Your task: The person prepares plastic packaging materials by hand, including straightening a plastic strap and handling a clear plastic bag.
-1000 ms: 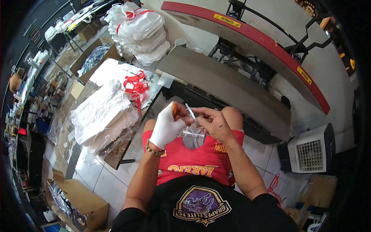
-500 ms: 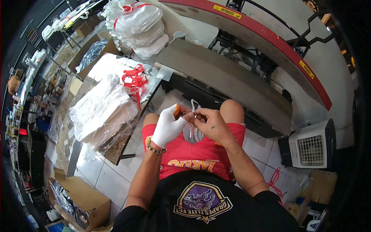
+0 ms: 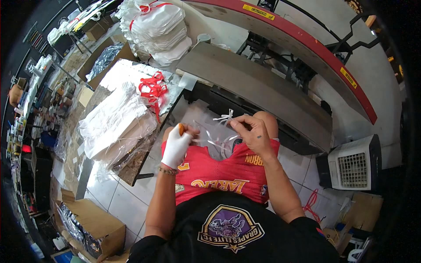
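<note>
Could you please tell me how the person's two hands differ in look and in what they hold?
The left hand wears a white glove, while the right hand is bare. The left hand grips a small orange object at its fingertips; the right hand pinches a thin white strap of the clear plastic piece. Both are raised over the lap in red shorts, facing each other.

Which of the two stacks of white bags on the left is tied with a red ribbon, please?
The far stack of white bags at the top, by the grey press plate; the near stack of white bags carries no tie itself.
</note>
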Demonstrator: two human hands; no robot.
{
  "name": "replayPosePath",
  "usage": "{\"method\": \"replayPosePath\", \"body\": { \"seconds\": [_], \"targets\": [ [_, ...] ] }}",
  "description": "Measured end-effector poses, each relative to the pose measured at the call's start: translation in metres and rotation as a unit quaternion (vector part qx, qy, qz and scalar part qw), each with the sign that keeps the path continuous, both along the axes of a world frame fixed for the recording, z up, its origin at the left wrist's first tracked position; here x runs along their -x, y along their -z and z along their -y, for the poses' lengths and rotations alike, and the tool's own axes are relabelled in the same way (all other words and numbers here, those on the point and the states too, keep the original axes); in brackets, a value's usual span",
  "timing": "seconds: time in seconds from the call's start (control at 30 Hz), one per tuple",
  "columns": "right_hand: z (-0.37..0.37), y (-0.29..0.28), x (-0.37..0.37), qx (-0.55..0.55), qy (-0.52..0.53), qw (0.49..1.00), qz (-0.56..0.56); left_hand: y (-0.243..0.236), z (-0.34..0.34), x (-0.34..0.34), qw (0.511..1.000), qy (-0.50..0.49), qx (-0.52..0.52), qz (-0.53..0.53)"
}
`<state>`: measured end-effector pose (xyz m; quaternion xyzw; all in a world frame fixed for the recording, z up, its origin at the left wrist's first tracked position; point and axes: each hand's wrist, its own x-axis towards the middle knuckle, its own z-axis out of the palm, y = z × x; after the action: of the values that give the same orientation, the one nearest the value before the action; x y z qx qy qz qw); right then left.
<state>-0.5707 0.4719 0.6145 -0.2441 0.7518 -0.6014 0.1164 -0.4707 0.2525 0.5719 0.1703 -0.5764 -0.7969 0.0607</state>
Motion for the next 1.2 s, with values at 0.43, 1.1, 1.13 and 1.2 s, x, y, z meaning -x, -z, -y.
{"method": "replayPosePath", "body": {
  "seconds": [0.43,1.1,1.13,1.2],
  "targets": [
    [0.0,-0.05,0.015,-0.046,-0.068,0.997,0.007,-0.093,0.006,0.03,0.978,-0.017,0.151,-0.146],
    [-0.105,-0.021,0.137,0.49,0.043,0.795,0.354,-0.224,0.495,-0.16,0.877,-0.312,0.0,-0.366],
    [-0.127,-0.013,0.154,0.471,-0.067,0.815,0.332,-0.221,0.505,-0.168,0.886,-0.296,-0.017,-0.357],
    [-0.144,-0.025,0.156,0.403,-0.038,0.853,0.329,-0.213,0.502,-0.175,0.895,-0.313,-0.043,-0.314]
  ]
}}
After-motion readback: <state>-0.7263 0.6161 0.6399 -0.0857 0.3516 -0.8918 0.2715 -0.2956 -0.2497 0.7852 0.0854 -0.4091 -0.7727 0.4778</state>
